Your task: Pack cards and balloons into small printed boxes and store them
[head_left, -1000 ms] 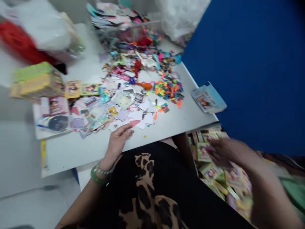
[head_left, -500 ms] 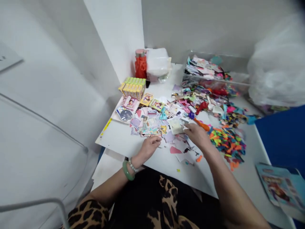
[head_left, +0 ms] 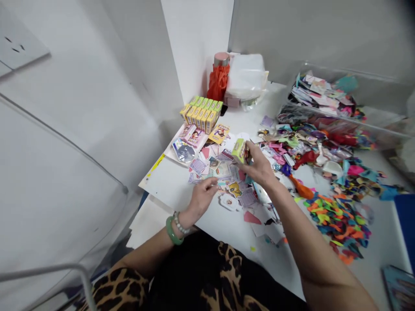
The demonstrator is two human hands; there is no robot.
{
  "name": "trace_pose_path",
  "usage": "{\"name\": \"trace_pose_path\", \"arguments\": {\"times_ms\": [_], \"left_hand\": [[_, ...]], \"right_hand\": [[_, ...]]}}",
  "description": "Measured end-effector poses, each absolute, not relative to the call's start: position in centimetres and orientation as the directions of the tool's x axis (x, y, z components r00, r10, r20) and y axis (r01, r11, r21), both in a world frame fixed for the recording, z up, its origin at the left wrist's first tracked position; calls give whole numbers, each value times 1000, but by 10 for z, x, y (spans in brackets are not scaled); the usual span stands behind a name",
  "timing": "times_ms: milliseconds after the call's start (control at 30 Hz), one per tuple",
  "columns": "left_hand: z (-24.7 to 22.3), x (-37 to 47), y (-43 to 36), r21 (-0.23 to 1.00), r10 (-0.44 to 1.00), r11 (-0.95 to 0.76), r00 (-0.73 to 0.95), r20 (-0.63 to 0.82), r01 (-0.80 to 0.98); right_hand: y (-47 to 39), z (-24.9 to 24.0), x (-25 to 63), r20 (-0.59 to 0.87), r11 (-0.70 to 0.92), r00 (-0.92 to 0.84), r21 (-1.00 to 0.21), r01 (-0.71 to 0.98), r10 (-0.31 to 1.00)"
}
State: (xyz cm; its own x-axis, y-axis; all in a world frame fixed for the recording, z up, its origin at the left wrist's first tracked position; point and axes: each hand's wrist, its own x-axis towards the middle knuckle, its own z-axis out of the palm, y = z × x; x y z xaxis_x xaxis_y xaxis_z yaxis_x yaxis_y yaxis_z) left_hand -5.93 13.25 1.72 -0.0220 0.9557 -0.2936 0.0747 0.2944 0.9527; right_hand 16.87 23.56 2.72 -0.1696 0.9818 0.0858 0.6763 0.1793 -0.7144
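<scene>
My right hand (head_left: 259,166) holds a small green and yellow box (head_left: 239,150) above the spread of cards and stickers. My left hand (head_left: 201,198) hovers at the near edge of that spread, fingers curled together; whether anything small is between them is hidden. A yellow bear sticker (head_left: 235,189) and a white round-cornered piece (head_left: 229,201) lie between the hands. Beyond the left hand are purple cards (head_left: 198,166). A yellow card (head_left: 219,134) lies beside a row of small green and yellow boxes (head_left: 201,114).
Back left stand a bottle in a red cover (head_left: 218,82) and white containers (head_left: 245,75). A clear bin (head_left: 327,97) of cards is at the back right. Colourful balloons (head_left: 340,220) and trinkets are heaped on the right. A disc in packaging (head_left: 184,152) lies left.
The view has turned left. My right hand has left the pale card and now holds the green and yellow box that lay on the table. A white round-cornered piece now shows near my left hand.
</scene>
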Motion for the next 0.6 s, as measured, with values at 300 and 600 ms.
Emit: {"name": "trace_pose_path", "arguments": {"times_ms": [300, 600], "left_hand": [[46, -48, 123, 782, 946, -311, 254, 201, 540], [36, -51, 86, 785, 835, -320, 549, -31, 531]], "right_hand": [[143, 49, 184, -2, 46, -100, -881, 471, 995], [83, 76, 169, -308, -21, -512, -871, 491, 802]]}}
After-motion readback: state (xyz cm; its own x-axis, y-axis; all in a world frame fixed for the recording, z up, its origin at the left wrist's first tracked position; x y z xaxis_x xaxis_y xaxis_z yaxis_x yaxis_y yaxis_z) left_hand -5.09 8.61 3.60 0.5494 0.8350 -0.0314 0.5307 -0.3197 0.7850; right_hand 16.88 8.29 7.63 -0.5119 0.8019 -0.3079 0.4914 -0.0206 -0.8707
